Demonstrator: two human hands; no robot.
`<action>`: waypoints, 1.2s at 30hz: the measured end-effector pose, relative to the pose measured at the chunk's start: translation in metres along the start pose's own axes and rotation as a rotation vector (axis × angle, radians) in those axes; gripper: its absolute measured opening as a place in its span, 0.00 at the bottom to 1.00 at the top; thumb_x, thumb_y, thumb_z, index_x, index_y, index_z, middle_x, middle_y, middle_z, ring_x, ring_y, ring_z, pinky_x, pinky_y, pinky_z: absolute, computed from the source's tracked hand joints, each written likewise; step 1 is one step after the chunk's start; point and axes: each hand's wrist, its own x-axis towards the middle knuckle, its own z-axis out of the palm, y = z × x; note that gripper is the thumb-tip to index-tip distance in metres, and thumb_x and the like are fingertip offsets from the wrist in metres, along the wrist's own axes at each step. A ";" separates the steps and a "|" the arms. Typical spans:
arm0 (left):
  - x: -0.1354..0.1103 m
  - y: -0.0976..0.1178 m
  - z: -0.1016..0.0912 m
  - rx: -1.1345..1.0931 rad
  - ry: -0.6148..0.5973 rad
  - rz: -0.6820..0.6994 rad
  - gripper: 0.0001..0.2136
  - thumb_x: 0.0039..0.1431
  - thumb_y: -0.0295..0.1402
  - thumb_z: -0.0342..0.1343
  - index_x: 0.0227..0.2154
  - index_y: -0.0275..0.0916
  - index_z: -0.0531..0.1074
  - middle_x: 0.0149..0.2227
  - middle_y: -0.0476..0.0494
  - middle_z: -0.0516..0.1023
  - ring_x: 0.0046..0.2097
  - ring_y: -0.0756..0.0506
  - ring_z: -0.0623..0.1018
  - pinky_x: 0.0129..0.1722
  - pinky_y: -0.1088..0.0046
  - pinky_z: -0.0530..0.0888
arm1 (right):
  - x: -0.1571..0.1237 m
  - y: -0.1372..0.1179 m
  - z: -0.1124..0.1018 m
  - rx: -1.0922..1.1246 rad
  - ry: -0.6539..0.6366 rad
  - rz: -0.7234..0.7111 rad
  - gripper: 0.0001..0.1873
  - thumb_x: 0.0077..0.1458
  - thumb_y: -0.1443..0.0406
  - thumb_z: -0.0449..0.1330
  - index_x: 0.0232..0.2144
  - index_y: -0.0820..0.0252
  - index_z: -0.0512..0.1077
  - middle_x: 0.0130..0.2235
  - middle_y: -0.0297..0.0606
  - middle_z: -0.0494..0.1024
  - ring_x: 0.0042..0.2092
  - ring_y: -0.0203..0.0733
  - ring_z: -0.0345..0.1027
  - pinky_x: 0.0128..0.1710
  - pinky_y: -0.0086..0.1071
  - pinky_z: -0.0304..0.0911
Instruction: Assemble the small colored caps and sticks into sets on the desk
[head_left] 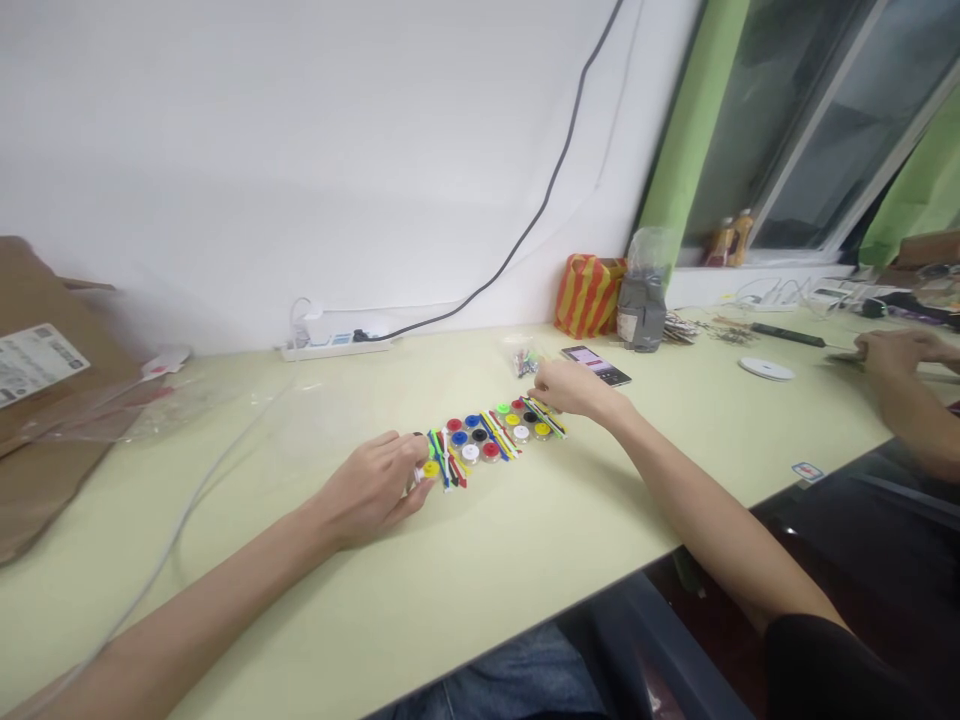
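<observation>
Yellow, red, blue, green, black and white tops mark the round pieces (470, 453), which lie in a slanting line across the middle of the worktop (525, 560), with 3 bundles of coloured strips (501, 437) set among them. In the head view, my left hand (382, 485) is at the near-left end, thumb and fingers (414, 447) part-spread around the end pieces, a yellow top showing between them. My right hand (574, 388) is bent in at the far-right end, by the last bundle. I take the step in hand to be tending the 2 ends of the line; a move from here calls for light, even pressure, since the pieces look loose.

My left fingers cover part of the end cluster, so I cannot count it. My right fingertips are hidden, and I cannot tell whether either hand pinches or merely touches. Behind my right hand, a phone (611, 372) is partly covered, and the contents of a small clear bag (523, 360) are hard to make out. Another person's hand (889, 355) is blurred at the right.
</observation>
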 end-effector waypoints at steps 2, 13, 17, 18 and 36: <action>-0.001 0.000 0.001 0.021 0.006 -0.018 0.05 0.65 0.27 0.46 0.40 0.41 0.55 0.29 0.50 0.69 0.27 0.49 0.67 0.29 0.73 0.66 | -0.002 -0.004 -0.002 0.041 0.090 -0.047 0.18 0.63 0.61 0.54 0.27 0.64 0.76 0.31 0.46 0.79 0.31 0.41 0.69 0.29 0.32 0.50; -0.011 -0.004 0.013 0.103 0.070 -0.163 0.06 0.69 0.34 0.47 0.44 0.40 0.57 0.32 0.49 0.74 0.27 0.48 0.73 0.29 0.72 0.69 | -0.051 -0.114 0.016 0.817 0.199 -0.581 0.14 0.67 0.66 0.51 0.46 0.60 0.77 0.31 0.35 0.78 0.30 0.33 0.67 0.33 0.26 0.57; -0.010 -0.005 0.013 0.092 0.072 -0.150 0.07 0.70 0.35 0.47 0.45 0.40 0.57 0.33 0.48 0.76 0.27 0.48 0.75 0.29 0.72 0.70 | -0.052 -0.124 0.027 0.908 0.188 -0.543 0.17 0.67 0.69 0.48 0.48 0.60 0.76 0.30 0.34 0.77 0.30 0.34 0.68 0.34 0.26 0.59; -0.010 -0.005 0.013 0.092 0.068 -0.149 0.07 0.70 0.36 0.47 0.46 0.40 0.57 0.33 0.49 0.76 0.27 0.48 0.75 0.29 0.72 0.70 | -0.051 -0.123 0.029 0.934 0.175 -0.538 0.16 0.67 0.68 0.49 0.47 0.61 0.76 0.29 0.34 0.76 0.30 0.34 0.67 0.33 0.26 0.59; -0.003 -0.002 0.005 0.046 -0.025 -0.085 0.07 0.68 0.33 0.48 0.46 0.40 0.59 0.30 0.51 0.74 0.26 0.48 0.72 0.29 0.73 0.67 | -0.036 -0.123 0.035 1.225 0.016 -0.542 0.15 0.57 0.54 0.63 0.32 0.61 0.72 0.22 0.26 0.66 0.24 0.31 0.56 0.25 0.26 0.52</action>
